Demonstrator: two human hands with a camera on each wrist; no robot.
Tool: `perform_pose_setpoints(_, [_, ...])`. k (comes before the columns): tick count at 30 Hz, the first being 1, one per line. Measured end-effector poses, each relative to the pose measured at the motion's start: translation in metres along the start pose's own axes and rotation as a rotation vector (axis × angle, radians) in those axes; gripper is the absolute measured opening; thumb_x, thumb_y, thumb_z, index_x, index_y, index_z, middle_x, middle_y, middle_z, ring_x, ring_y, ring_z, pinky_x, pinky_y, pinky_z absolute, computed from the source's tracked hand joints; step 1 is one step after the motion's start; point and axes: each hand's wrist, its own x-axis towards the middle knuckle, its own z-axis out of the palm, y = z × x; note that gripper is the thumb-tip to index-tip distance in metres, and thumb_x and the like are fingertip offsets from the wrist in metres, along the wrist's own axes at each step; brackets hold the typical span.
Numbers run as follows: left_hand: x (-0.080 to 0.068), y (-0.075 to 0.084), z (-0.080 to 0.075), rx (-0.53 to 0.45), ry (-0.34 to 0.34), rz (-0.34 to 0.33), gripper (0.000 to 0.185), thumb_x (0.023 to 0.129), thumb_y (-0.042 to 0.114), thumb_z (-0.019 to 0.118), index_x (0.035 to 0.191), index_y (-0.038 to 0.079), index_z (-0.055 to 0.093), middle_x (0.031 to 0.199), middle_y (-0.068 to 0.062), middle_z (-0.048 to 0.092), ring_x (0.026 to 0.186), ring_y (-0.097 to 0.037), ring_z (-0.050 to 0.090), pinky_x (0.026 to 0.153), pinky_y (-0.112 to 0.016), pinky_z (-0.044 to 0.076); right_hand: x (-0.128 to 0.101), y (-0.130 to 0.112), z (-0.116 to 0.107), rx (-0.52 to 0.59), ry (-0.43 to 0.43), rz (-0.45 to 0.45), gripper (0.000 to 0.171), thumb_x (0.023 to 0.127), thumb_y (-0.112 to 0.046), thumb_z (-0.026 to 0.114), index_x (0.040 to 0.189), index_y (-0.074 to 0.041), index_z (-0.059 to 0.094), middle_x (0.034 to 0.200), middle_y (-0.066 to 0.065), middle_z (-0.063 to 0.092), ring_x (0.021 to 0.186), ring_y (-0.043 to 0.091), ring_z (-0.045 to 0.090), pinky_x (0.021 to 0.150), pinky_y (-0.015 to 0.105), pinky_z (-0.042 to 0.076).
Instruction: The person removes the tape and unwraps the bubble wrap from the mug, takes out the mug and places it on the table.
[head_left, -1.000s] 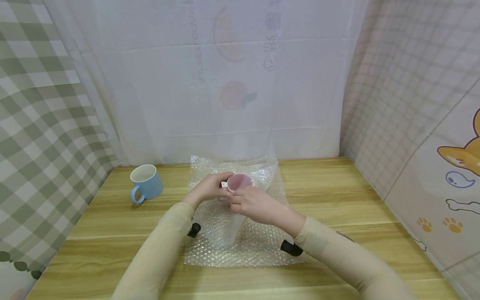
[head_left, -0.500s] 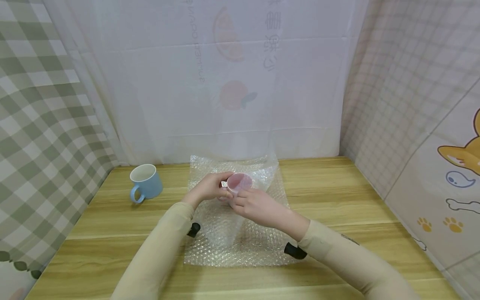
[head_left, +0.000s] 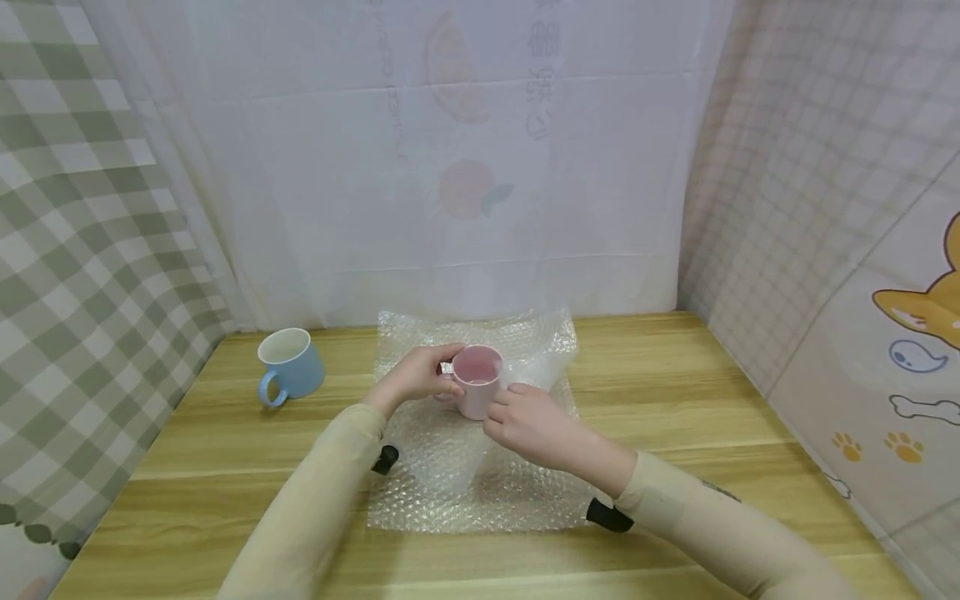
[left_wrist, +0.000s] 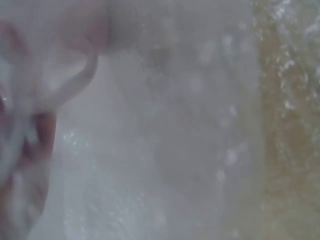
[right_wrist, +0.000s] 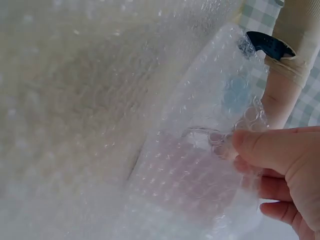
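Note:
A pink mug [head_left: 477, 398] stands upright in the middle of a sheet of bubble wrap [head_left: 427, 496]. My left hand [head_left: 414, 379] grips it at the left, thumb near the rim and fingers by the handle. In the left wrist view the blurred handle [left_wrist: 75, 87] shows through the plastic. At the mug's right side my right hand [head_left: 538, 429] pinches the edge of a lifted bubble wrap flap. The right wrist view shows that flap [right_wrist: 200, 120] between thumb and fingers [right_wrist: 272, 187], with pink showing through it.
A light blue mug [head_left: 294, 367] stands at the back left of the wooden table [head_left: 675, 417], its handle facing front left. A white curtain [head_left: 337, 192] hangs behind, and patterned cloths [head_left: 97, 208] close off the sides.
My right hand has moved right and slightly toward the front, drawing the bubble wrap flap rightward. More of the pink mug's front now shows. The left hand stays on the mug.

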Motion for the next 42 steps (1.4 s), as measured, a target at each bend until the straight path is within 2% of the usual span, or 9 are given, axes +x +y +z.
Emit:
perform_pose_setpoints(6, [-0.001, 0.001, -0.002, 0.016, 0.0, -0.005, 0.073, 0.075, 0.021, 0.086, 0.139, 0.006, 0.056, 0.125, -0.012, 0.066, 0.097, -0.02, 0.063, 0.076, -0.03, 0.052, -0.011, -0.003, -0.001, -0.001, -0.018, 0.027, 0.016, 0.082, -0.016, 0.075, 0.074, -0.02, 0.061, 0.076, -0.01, 0.061, 0.07, 0.01, 0.05, 0.062, 0.023, 0.038])
perform_pose_setpoints(14, [-0.002, 0.002, -0.001, 0.005, -0.006, -0.007, 0.074, 0.075, 0.021, 0.086, 0.14, 0.005, 0.055, 0.126, -0.013, 0.065, 0.113, -0.026, 0.062, 0.092, -0.038, 0.052, -0.022, -0.009, -0.006, 0.034, -0.084, 0.02, 0.02, 0.077, -0.017, 0.078, 0.068, -0.022, 0.061, 0.067, -0.013, 0.057, 0.064, 0.008, 0.041, 0.061, 0.021, 0.034])
perform_pose_setpoints(17, [-0.003, 0.002, -0.001, 0.012, -0.002, -0.001, 0.075, 0.075, 0.021, 0.086, 0.14, 0.004, 0.054, 0.126, -0.014, 0.065, 0.113, -0.027, 0.062, 0.092, -0.039, 0.052, -0.027, -0.013, -0.006, 0.035, -0.111, 0.036, 0.022, 0.076, -0.016, 0.078, 0.066, -0.023, 0.06, 0.065, -0.014, 0.055, 0.062, 0.008, 0.04, 0.059, 0.02, 0.031])
perform_pose_setpoints(20, [-0.003, 0.002, -0.001, 0.019, 0.004, 0.003, 0.074, 0.075, 0.02, 0.086, 0.14, 0.004, 0.054, 0.126, -0.014, 0.065, 0.107, -0.025, 0.064, 0.087, -0.037, 0.053, -0.032, -0.017, -0.005, 0.045, -0.145, 0.055, 0.022, 0.076, -0.014, 0.077, 0.066, -0.023, 0.059, 0.064, -0.013, 0.054, 0.059, 0.007, 0.04, 0.055, 0.02, 0.029])
perform_pose_setpoints(25, [-0.002, 0.002, -0.001, 0.02, 0.003, -0.005, 0.074, 0.074, 0.021, 0.087, 0.14, 0.006, 0.055, 0.125, -0.013, 0.066, 0.098, -0.02, 0.064, 0.081, -0.033, 0.053, -0.04, -0.024, -0.001, 0.132, -0.181, 0.095, 0.021, 0.074, -0.007, 0.074, 0.067, -0.02, 0.059, 0.063, -0.011, 0.053, 0.057, 0.006, 0.041, 0.049, 0.017, 0.032])
perform_pose_setpoints(29, [-0.002, 0.0, -0.001, 0.017, -0.001, -0.005, 0.074, 0.075, 0.021, 0.087, 0.139, 0.006, 0.056, 0.126, -0.013, 0.066, 0.099, -0.02, 0.064, 0.083, -0.033, 0.053, -0.046, -0.028, 0.002, 0.23, -0.205, 0.129, 0.019, 0.076, -0.01, 0.076, 0.07, -0.019, 0.061, 0.064, -0.009, 0.052, 0.057, 0.005, 0.042, 0.045, 0.016, 0.034])
perform_pose_setpoints(34, [-0.001, -0.001, 0.0, 0.016, -0.003, -0.016, 0.074, 0.075, 0.023, 0.087, 0.14, 0.007, 0.055, 0.126, -0.012, 0.066, 0.103, -0.022, 0.064, 0.085, -0.034, 0.053, -0.052, -0.03, 0.007, 0.323, -0.24, 0.15, 0.018, 0.077, -0.013, 0.08, 0.073, -0.017, 0.063, 0.066, -0.008, 0.054, 0.058, 0.005, 0.047, 0.047, 0.016, 0.039])
perform_pose_setpoints(42, [-0.001, 0.0, 0.0, 0.014, -0.001, -0.018, 0.074, 0.074, 0.022, 0.087, 0.14, 0.008, 0.056, 0.126, -0.012, 0.066, 0.112, -0.025, 0.063, 0.091, -0.038, 0.052, -0.055, -0.034, 0.013, 0.395, -0.251, 0.181, 0.016, 0.077, -0.014, 0.081, 0.074, -0.015, 0.065, 0.068, -0.007, 0.058, 0.059, 0.005, 0.051, 0.052, 0.017, 0.045])
